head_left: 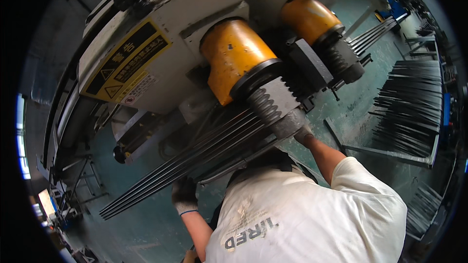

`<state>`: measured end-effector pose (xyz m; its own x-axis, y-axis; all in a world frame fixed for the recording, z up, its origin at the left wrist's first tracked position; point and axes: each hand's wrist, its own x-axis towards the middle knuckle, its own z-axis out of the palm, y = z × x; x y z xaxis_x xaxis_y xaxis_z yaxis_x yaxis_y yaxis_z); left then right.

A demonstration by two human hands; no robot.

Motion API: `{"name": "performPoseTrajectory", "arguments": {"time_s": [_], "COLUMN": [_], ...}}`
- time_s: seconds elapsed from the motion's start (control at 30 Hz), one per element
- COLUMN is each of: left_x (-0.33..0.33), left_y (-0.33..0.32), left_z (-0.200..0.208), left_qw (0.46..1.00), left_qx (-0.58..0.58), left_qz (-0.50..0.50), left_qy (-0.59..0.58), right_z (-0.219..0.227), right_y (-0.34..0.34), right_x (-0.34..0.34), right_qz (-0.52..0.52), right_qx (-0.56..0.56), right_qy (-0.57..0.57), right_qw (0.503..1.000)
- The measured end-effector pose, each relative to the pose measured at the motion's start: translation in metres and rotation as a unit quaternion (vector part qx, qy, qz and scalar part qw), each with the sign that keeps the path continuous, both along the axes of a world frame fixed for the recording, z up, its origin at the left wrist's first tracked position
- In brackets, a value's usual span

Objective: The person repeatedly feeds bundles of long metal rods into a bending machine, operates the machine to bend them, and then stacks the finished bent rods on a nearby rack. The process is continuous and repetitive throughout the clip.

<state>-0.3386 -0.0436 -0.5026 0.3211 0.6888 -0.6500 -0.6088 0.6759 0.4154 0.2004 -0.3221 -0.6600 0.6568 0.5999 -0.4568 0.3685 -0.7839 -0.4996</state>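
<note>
**Rods slant down-left of the front orange housing, left hand close by**

From where I stand, the dark rods (146, 187) spread from beneath the front orange housing (239, 51), their long axis running down-left of it. The gloved left hand (184, 195) is nearer their free ends, down-left of the housing, at the rods' near edge; I can't tell whether it touches, how open its fingers are or if they grip anything. The right hand (303, 135), also gloved, is below and right of the housing, partly hidden by the round grey block (287, 124) under the coil spring (265, 105); its fingers I can't make out. Well right of the housing, a metal rack (390, 156) holds a dense pile of dark strips (409, 112).
</note>
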Motion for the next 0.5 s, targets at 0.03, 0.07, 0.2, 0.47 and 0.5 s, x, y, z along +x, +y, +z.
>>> {"name": "performPoseTrajectory", "arguments": {"time_s": [0.03, 0.07, 0.2, 0.47, 0.5], "left_x": [0.0, -0.005, -0.016, 0.019, 0.021], "left_y": [0.002, 0.002, -0.002, 0.0, -0.007], "left_z": [0.005, 0.004, -0.05, -0.049, -0.021], "left_qw": [0.999, 0.998, 0.891, 0.609, 0.42], "left_qx": [0.016, 0.039, 0.307, -0.561, -0.622], "left_qz": [-0.024, -0.046, -0.237, 0.215, 0.292], "left_qy": [-0.015, -0.029, 0.237, -0.518, -0.592], "right_z": [-0.004, 0.024, 0.063, 0.138, 0.149], "right_y": [-0.007, 0.002, -0.031, -0.095, -0.088], "right_x": [-0.002, -0.016, -0.051, -0.093, -0.089], "right_qz": [-0.054, -0.095, -0.144, -0.225, -0.227], "right_qx": [0.001, -0.024, -0.056, -0.017, 0.012], "right_qy": [0.017, 0.058, 0.109, 0.09, 0.071], "right_qw": [0.998, 0.993, 0.982, 0.97, 0.971]}}
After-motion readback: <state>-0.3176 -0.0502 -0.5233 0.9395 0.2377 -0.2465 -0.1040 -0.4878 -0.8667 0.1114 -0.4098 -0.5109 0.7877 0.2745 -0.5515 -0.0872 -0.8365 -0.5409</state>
